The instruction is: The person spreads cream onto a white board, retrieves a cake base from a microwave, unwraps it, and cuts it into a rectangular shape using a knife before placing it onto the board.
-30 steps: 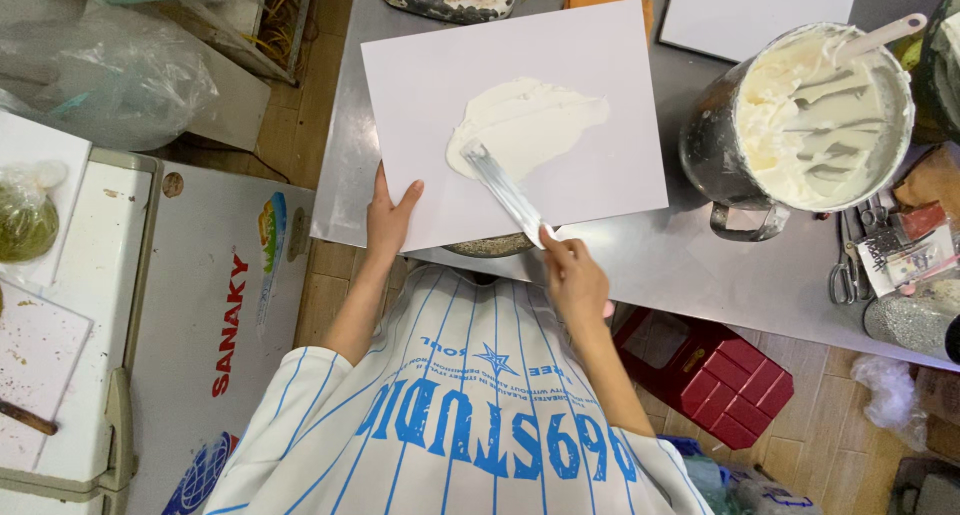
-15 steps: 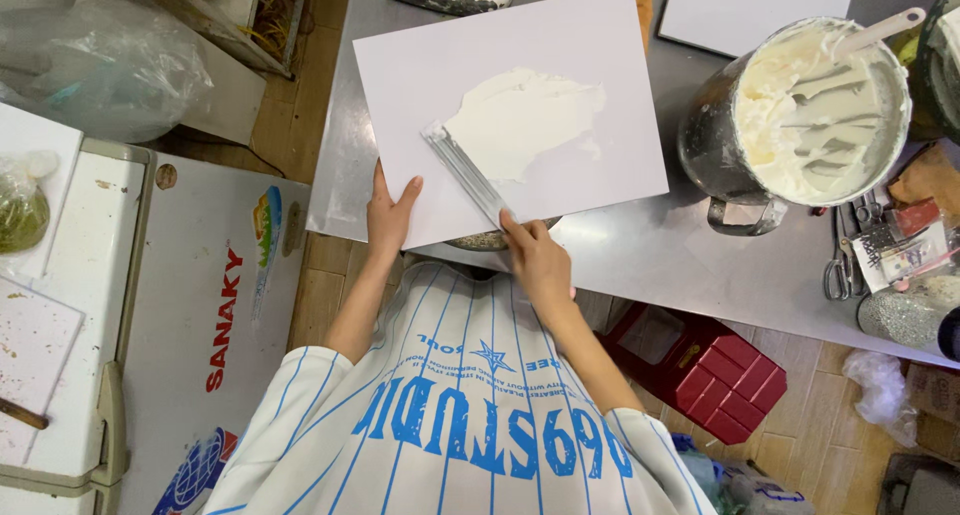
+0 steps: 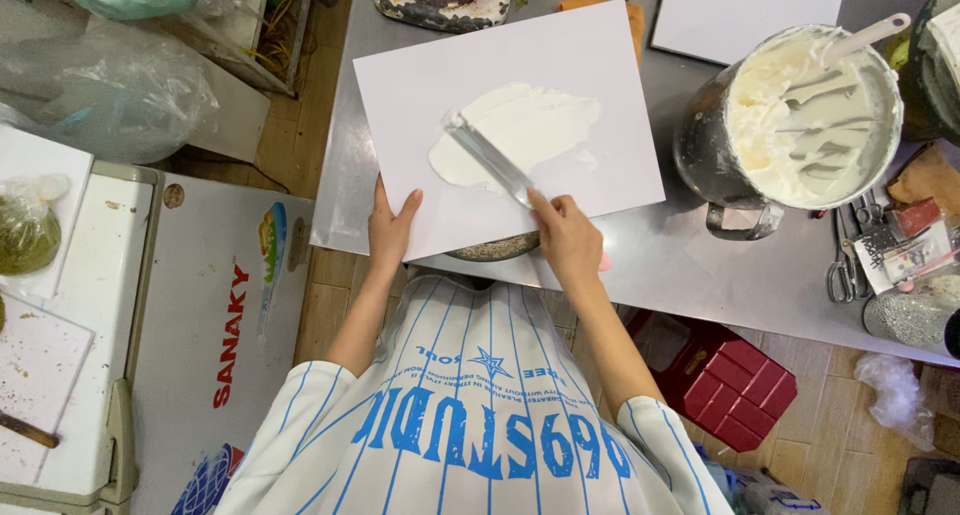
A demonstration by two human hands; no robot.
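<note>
The left hand (image 3: 392,227) lies open, fingers flat, pinning the white square board (image 3: 505,125) on the steel table (image 3: 680,265); the right hand (image 3: 566,239) grips a long metal spatula (image 3: 488,158), its blade flat across the white cream patch (image 3: 520,130).

steel worktable (image 3: 690,275), wood-look tile floor (image 3: 300,135), white chest freezer (image 3: 200,345)

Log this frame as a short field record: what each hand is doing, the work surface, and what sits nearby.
left hand: pressed flat on the near edge of the white sheet
right hand: grips a metal spatula, blade laid in the white cream patch
surface: steel table
nearby: metal bowl of cream with a utensil in it, to the right
</note>
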